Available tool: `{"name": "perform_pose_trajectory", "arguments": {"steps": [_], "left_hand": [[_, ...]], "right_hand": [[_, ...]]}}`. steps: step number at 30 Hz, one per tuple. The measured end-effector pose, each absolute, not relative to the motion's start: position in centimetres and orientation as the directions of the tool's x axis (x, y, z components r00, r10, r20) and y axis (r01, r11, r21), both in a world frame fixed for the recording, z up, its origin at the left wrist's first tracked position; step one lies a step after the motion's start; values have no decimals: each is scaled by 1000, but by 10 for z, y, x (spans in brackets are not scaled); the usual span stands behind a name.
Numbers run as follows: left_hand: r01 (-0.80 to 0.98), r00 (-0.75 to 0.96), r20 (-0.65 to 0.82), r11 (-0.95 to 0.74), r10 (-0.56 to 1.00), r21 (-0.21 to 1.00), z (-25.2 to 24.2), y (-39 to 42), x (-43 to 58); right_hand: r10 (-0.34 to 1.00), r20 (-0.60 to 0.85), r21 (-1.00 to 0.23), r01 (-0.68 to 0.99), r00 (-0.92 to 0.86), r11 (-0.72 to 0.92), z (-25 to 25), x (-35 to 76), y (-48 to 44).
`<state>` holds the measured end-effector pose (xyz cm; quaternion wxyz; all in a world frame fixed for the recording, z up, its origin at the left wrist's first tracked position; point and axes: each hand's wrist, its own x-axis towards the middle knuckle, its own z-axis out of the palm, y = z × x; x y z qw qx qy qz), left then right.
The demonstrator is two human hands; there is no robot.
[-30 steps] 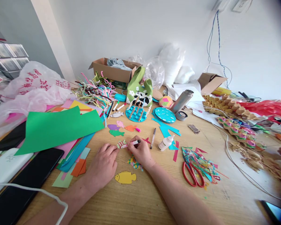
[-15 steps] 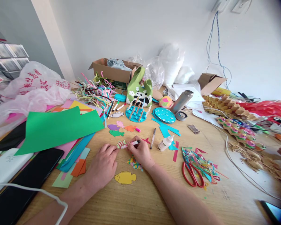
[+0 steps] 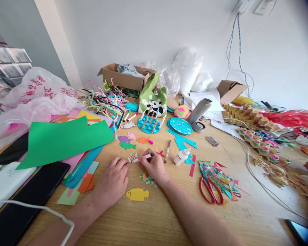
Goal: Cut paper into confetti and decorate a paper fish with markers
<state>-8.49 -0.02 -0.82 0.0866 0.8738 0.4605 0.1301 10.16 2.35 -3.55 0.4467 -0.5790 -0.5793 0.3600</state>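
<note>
My right hand (image 3: 154,165) grips a white marker (image 3: 143,157) with a black end. Its left end is at a small pale-green paper fish (image 3: 131,158) with red crossed lines. My left hand (image 3: 116,174) lies on the table, its fingertips at the fish's lower left edge and the thumb apart. Under my right hand, partly hidden, is a patch of small coloured paper dots (image 3: 146,178). A yellow paper fish (image 3: 137,194) lies nearer me. Purple (image 3: 124,139), green (image 3: 127,145), pink (image 3: 131,135) and orange (image 3: 143,140) paper fish lie beyond my hands.
A pen (image 3: 167,151) and a white glue bottle (image 3: 181,156) are right of my hands. Red-handled scissors (image 3: 210,191) lie by paper scraps. Green paper (image 3: 69,141) tops a stack at left. A flask (image 3: 200,111), a panda bag (image 3: 154,97) and a cardboard box (image 3: 125,78) are at the back.
</note>
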Motion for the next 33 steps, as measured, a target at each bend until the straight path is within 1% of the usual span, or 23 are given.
{"name": "perform_pose_trajectory", "arguments": {"steps": [14,22,28,33], "left_hand": [[777,544,147,-562,826,284,-7,0,-84],[775,545,156,-566,824,281,-8,0,-85],[782,546,128,-558,828,277,-6,0,-84],[782,550,133,-565,824,263,-6,-1,-84]], "right_hand": [[990,112,-929,364,85,74,-35,101,24],[989,116,-927,368,87,76,-36,101,23],[990,110,-928,365,93,69,-34,101,23],[989,112,-930,361,102,68,-33,101,23]]}}
